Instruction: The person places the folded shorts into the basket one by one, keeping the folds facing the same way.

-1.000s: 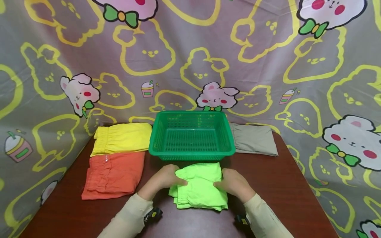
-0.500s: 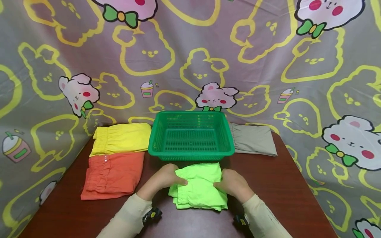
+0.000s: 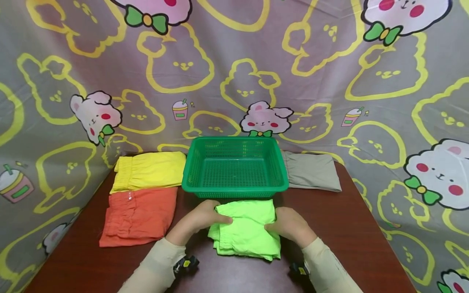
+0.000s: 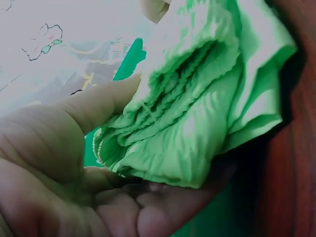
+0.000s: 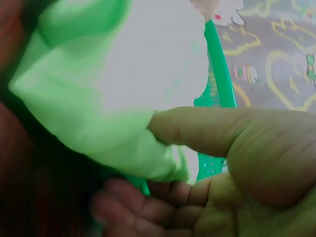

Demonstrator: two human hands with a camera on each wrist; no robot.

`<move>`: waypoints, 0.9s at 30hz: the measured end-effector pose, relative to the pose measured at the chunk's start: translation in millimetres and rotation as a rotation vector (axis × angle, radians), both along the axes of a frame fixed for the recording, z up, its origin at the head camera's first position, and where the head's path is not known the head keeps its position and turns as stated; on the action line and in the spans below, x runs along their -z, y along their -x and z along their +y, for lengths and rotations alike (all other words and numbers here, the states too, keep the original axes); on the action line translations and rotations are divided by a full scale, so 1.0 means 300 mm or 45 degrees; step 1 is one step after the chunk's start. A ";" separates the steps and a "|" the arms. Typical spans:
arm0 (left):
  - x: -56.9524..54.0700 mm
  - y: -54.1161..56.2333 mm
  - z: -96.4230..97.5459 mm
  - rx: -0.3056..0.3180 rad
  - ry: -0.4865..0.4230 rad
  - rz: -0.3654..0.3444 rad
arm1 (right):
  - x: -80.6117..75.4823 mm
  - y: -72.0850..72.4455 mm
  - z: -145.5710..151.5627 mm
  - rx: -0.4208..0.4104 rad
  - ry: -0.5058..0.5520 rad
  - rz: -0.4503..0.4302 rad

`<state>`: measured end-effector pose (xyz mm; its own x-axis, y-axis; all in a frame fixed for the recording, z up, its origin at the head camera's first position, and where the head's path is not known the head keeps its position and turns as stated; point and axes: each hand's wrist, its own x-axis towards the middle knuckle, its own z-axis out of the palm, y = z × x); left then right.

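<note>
From my distant seat I take the green basket [image 3: 234,189] as my landmark. The folded lime garment [image 3: 249,236] is just in front of it, on the person's side. My left hand [image 3: 206,215] pinches its left edge, and my right hand [image 3: 292,225] pinches the right one, each with the thumb above and the fingers below. Whether the cloth is raised from the table [image 3: 234,278], I cannot tell.

I judge this cloth light, soft and not fragile, but its layers could slide apart. So I would hold all layers together at both sides, including the gathered elastic edge [image 4: 182,148].

Left of the basket lie the yellow garment [image 3: 157,169] and, nearer, the orange garment [image 3: 143,217]; to its right, the grey garment [image 3: 313,171].
</note>
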<state>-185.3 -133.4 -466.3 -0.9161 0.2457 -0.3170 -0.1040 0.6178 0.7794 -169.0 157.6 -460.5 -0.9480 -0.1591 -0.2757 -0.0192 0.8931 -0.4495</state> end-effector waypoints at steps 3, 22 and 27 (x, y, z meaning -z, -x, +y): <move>0.010 0.005 0.005 -0.004 -0.043 -0.042 | 0.004 0.019 0.031 -0.002 0.192 -0.093; -0.006 0.007 -0.001 -0.012 -0.148 -0.126 | -0.002 0.041 0.075 0.025 0.657 -0.327; -0.020 0.006 -0.002 -0.050 -0.154 -0.142 | -0.015 0.033 0.074 0.000 0.679 -0.319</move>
